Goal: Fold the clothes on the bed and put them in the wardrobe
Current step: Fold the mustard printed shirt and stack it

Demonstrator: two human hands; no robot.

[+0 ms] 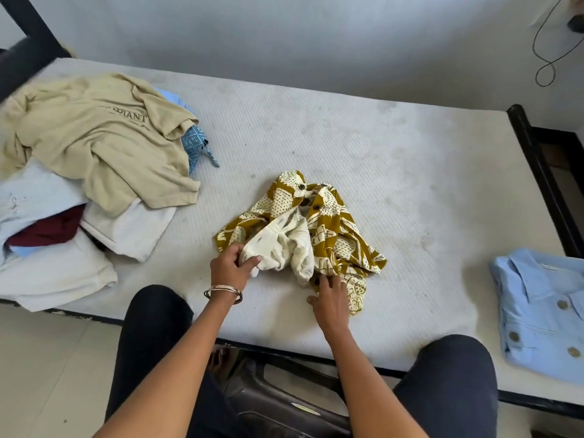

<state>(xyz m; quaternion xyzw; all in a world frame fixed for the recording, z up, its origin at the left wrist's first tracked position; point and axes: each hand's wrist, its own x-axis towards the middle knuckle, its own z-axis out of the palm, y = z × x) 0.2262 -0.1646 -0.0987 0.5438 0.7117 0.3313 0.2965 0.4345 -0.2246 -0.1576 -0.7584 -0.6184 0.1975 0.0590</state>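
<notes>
A person stands at the near edge of a bed with a bare white quilted mattress (363, 147), looking down at both hands. The task appears to be at an early stage. At the right edge of the bed lies a light blue button-up shirt (543, 314), already folded into a neat rectangle. At the left end sits an unfolded heap: a rumpled beige T-shirt with dark lettering (104, 143) on top, over white garments (63, 273), a dark maroon piece (47, 230) and a blue patterned cloth (196, 142) poking out behind. None of these looks folded, and no wardrobe is in view, so nothing can be judged as put away. In the middle of the bed, just in front of the person, lies the garment in hand: a crumpled mustard-and-cream printed shirt with dark buttons (328, 229), bunched with its pale inner side showing. The left hand (229, 267), a thin metal bangle (223, 293) on its wrist, pinches a fold of the pale inner cloth between thumb and fingers. The right hand (330, 300) rests palm down with its fingers curled narrowly onto the shirt's lower printed edge; whether it grips or only presses, I cannot tell. Both forearms reach forward and slightly inward, apparently to spread the shirt flat before folding.
</notes>
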